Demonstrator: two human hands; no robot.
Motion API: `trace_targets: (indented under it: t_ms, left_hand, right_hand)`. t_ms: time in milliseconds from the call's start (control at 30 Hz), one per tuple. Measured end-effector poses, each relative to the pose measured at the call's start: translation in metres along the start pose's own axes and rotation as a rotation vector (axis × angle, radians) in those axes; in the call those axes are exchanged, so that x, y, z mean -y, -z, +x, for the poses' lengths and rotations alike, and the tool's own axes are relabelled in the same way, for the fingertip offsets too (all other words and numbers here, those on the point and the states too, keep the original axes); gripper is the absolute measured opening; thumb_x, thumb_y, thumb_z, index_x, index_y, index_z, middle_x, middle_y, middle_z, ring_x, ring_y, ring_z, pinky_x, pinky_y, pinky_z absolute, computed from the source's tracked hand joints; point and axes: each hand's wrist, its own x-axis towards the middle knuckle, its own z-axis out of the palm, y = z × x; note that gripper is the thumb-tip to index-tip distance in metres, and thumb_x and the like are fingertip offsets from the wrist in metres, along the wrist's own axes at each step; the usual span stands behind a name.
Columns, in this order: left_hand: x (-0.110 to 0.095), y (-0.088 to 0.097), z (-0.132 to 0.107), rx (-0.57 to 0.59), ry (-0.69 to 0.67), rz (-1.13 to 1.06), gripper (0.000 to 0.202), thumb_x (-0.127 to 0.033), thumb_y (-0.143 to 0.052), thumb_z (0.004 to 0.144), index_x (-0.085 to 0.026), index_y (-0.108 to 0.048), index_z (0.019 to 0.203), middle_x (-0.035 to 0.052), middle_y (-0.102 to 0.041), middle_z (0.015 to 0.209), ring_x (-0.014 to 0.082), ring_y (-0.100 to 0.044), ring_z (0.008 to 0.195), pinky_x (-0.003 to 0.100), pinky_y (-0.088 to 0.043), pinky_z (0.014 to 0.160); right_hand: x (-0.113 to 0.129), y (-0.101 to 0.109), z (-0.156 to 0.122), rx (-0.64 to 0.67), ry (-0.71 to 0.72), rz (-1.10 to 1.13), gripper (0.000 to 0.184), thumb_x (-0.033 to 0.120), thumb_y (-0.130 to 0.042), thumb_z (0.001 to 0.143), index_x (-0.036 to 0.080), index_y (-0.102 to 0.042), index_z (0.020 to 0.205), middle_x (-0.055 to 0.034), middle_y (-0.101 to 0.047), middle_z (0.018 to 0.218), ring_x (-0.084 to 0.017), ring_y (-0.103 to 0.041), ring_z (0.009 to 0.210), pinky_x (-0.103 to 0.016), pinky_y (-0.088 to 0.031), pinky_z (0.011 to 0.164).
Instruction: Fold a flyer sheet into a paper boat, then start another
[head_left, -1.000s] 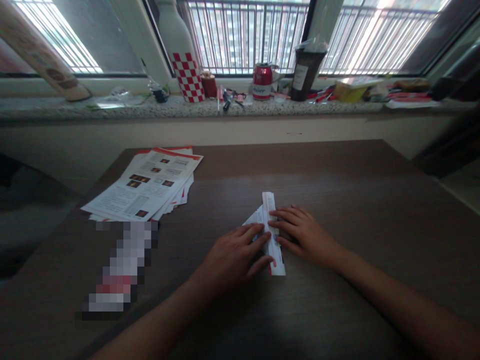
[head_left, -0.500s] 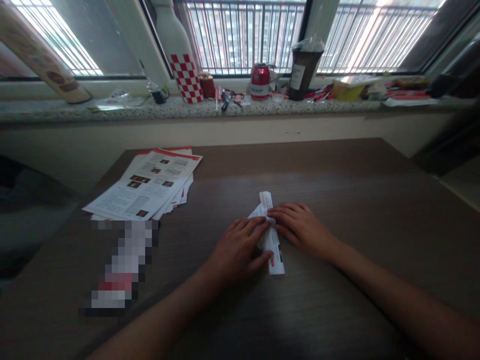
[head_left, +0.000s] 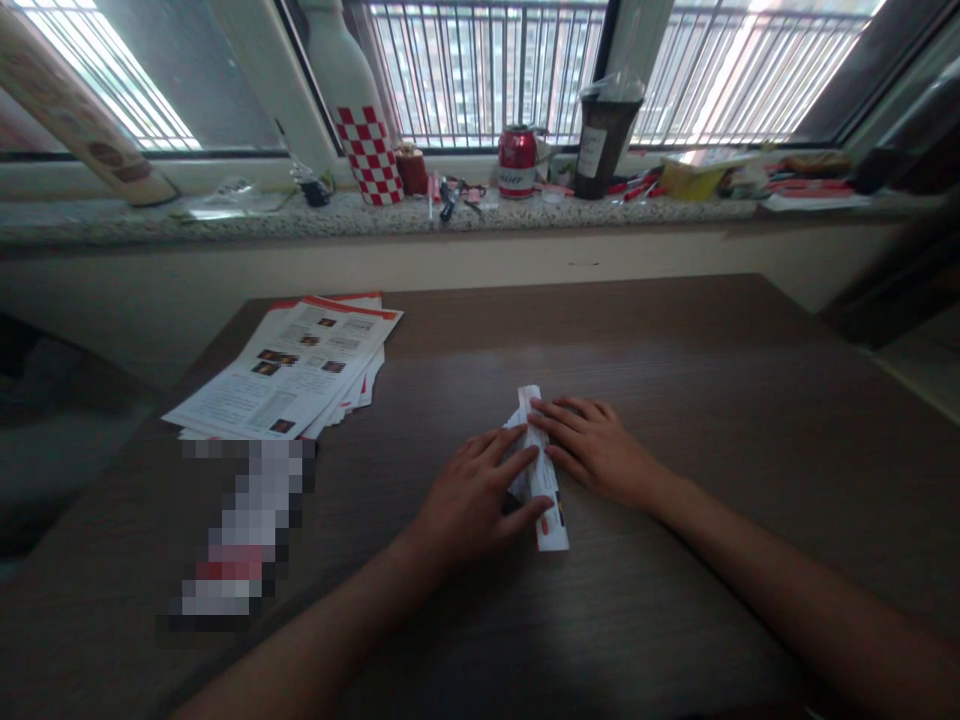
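Note:
A narrow folded strip of printed paper lies lengthwise on the dark wooden table, pointing away from me. A folded flap of it juts out on the left, partly under my fingers. My left hand rests on the strip's left side, fingers spread, thumb near the lower part. From the right, my right hand lays its outstretched fingertips on the strip's upper half. Both palms face down, and neither hand grips the paper. Some of the strip's middle is hidden by the fingers.
At the table's left lies a stack of printed sheets, with a pixelated area below it. Along the stone windowsill stand a checkered bottle, a red can, a dark drink cup and assorted small items.
My right hand's fingertips have slid slightly farther up the strip, and its fingers are a little more spread. My left hand has barely moved.

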Motion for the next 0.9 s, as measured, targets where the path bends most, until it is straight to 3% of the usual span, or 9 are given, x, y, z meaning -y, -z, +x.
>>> trace_targets:
  t_ms: [133,400,900]
  left_hand:
    - [-0.0005,-0.0026,0.0034,-0.01,0.012,0.022,0.05,-0.054,-0.065,0.1,-0.026,-0.061,0.141,0.0086,-0.05,0.16,0.0323,-0.048,0.142,0.051,-0.042,0.118]
    - [0.0,-0.0046,0.0029,-0.018,0.022,0.001,0.067,-0.055,-0.067,0.098,-0.022,-0.05,0.153,0.0093,-0.05,0.16,0.032,-0.048,0.142,0.05,-0.041,0.12]
    - [0.0044,-0.0096,0.0051,-0.052,0.052,-0.076,0.064,-0.051,-0.077,0.092,-0.028,-0.055,0.148,0.0063,-0.052,0.158,0.0314,-0.049,0.141,0.051,-0.042,0.119]
  right_hand:
    - [-0.0002,-0.0011,0.0001,-0.008,-0.005,0.001,0.05,0.042,-0.04,0.111,0.032,-0.045,0.159,-0.0029,-0.044,0.167,-0.033,-0.047,0.141,-0.056,-0.041,0.11]
    - [-0.0016,-0.0038,-0.0005,-0.011,-0.001,-0.008,0.05,0.043,-0.04,0.111,0.031,-0.044,0.16,-0.0015,-0.042,0.167,-0.033,-0.046,0.142,-0.056,-0.04,0.11]
    - [-0.0012,-0.0013,-0.0006,0.003,-0.016,0.037,0.051,0.043,-0.043,0.11,0.032,-0.044,0.16,-0.0035,-0.044,0.166,-0.034,-0.045,0.143,-0.057,-0.039,0.111]
